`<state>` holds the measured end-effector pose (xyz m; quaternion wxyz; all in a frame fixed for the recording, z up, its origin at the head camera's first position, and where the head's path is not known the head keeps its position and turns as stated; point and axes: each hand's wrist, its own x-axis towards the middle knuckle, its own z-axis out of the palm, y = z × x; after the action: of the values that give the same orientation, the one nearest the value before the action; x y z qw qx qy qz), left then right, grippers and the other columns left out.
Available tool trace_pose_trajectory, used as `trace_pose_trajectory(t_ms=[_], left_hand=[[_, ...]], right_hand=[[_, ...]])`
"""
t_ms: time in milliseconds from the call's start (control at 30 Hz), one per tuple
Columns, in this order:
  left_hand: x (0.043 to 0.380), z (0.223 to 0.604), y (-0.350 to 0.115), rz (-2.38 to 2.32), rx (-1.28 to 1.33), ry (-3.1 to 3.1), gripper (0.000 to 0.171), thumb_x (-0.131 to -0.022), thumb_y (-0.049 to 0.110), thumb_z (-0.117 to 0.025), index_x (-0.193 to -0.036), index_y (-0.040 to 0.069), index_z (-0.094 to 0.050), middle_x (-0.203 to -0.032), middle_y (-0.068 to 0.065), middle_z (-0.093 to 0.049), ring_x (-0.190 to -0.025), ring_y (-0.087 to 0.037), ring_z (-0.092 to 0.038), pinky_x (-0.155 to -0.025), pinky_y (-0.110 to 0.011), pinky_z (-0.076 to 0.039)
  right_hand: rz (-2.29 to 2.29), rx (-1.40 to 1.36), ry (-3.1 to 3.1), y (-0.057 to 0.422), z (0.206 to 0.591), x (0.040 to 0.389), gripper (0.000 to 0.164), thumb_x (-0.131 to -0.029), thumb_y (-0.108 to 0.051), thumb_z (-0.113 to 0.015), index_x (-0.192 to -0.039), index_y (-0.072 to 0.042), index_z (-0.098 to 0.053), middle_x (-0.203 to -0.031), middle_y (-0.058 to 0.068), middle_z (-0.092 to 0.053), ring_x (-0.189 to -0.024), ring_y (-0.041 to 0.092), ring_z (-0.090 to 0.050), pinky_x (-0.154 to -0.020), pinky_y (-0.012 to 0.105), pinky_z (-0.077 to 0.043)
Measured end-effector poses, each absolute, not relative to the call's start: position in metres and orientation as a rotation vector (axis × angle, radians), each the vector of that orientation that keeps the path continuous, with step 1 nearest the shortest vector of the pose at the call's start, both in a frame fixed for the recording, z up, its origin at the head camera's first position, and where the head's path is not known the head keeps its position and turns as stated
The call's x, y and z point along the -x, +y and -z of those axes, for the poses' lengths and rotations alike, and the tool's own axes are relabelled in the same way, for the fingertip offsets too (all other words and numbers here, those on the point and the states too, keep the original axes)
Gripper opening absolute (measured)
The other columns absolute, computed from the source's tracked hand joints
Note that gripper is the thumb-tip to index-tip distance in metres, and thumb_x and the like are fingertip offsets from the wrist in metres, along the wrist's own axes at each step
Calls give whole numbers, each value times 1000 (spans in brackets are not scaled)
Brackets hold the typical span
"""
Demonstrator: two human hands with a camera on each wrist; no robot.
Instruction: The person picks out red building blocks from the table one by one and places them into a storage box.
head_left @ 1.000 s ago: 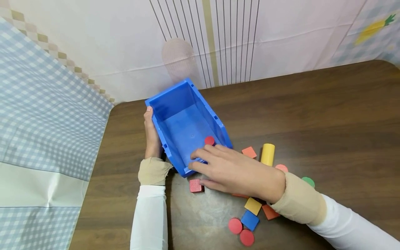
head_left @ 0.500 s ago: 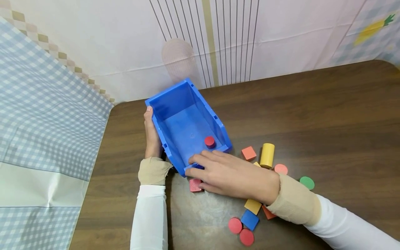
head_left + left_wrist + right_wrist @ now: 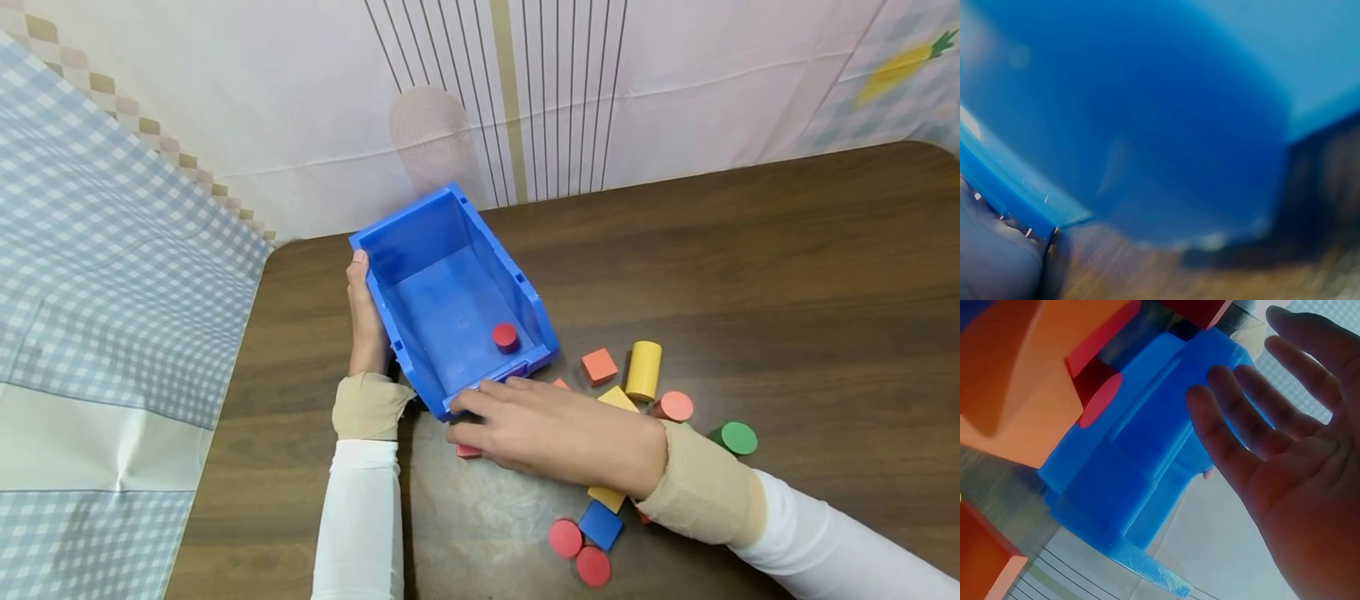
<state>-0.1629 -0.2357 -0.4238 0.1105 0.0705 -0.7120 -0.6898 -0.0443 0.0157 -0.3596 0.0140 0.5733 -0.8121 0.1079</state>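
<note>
Red block at risk: mostly hidden beneath the right grip [image 3: 551, 429], this red block [image 3: 468, 452] could be nudged aside or pushed against the near lip of the blue bin [image 3: 442, 308], the likely cause being fingers closing while the hand covers it.
Loose pieces at risk: the orange cube [image 3: 599, 367], yellow cylinder [image 3: 643, 371] and blue block [image 3: 601, 525] lie near the right grip, so a low sweep could scatter them across the desk [image 3: 787, 292].
Blue bin at risk: a bump on its near lip would probably slew it round if the left grip [image 3: 366, 321] slackened.
Red cylinder: this red cylinder [image 3: 506, 337] stands inside the bin, towards the near right corner; a jolt could topple it.
Right grip: relaxed, fingers apart and nearly straight, holding nothing; the tips are at the near lip, though contact cannot be told.
Left grip: set against the bin's left wall, one fingertip at the rim near the far corner; the other fingers are hidden, so how tightly they close cannot be told.
</note>
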Motion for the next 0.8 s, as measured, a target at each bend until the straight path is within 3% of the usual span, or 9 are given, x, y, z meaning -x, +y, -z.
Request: trace_pose_trajectory(t_ms=[233,400,800], left_hand=[[164,425,-238,2024,-251,-2094,62,-91,71,-34,-137,33,-52,-137,2,-52,-123,-24,-47,-100,-49,-32],[164,426,-240,2036,-216,-2076,61,-92,69,-34,-139,32,-50,-138,1,-51,-124,-24,-47,-100,-51,-32],[163,425,-237,2010,-231,-2111,62,-92,70,-33,-141,36,-49,-140,3,-50,-125,-22,-47,-101,-52,-32]], right_hand=[[-286,-1829,-2514,11,361,42,24,-101,-22,-49,-124,-24,-57,-124,-6,-56,-107,13,-50,-84,32,-47],[-179,-1874,-2511,8,362,38,34,-96,-12,-55,-128,-24,-55,-131,-5,-56,-108,14,-51,-81,30,-46],[-127,-1821,-2569,8,364,28,28,-97,-11,-55,-122,-23,-54,-126,-4,-54,-99,14,-49,-76,27,-43]])
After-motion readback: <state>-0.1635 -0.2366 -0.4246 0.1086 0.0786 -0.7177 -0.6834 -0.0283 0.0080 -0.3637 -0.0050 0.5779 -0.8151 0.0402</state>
